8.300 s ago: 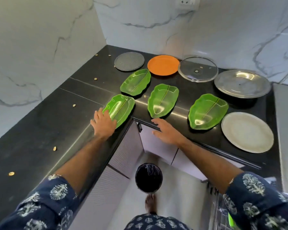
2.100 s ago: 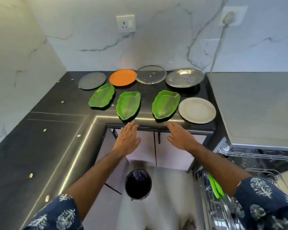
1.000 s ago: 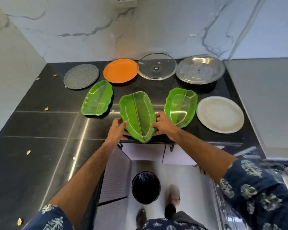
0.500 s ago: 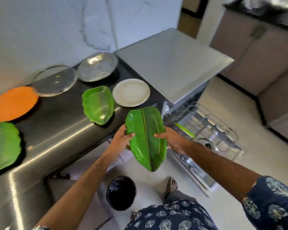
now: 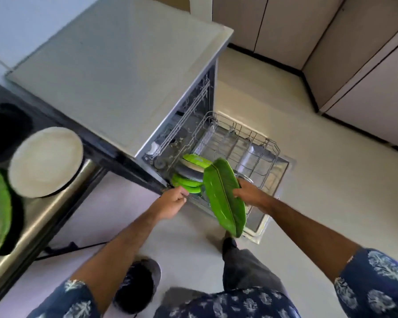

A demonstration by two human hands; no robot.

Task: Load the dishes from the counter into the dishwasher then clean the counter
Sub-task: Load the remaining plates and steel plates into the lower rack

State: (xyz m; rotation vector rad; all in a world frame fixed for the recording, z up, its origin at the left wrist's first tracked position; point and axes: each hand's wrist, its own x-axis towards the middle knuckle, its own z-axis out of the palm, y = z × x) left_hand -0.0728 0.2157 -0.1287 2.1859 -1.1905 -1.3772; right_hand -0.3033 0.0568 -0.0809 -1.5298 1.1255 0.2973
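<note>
Right hand (image 5: 251,193) gripping the edge of a green leaf-shaped plate (image 5: 225,198), plate tilted on edge above the pulled-out dishwasher rack (image 5: 260,150), left hand (image 5: 170,203) just beside it with curled fingers, holding nothing, green plates (image 5: 189,182) standing in the rack between both hands, white plate (image 5: 46,161) on the counter (image 5: 48,214) far to the left.

Both your arms reach forward and down, bare to the patterned sleeves. Your right hand (image 5: 251,195) grips a green plate (image 5: 225,198) by its edge — tilted on its side. Your left hand (image 5: 170,201) is loosely curled, left of it — whether it holds anything is unclear.
</note>
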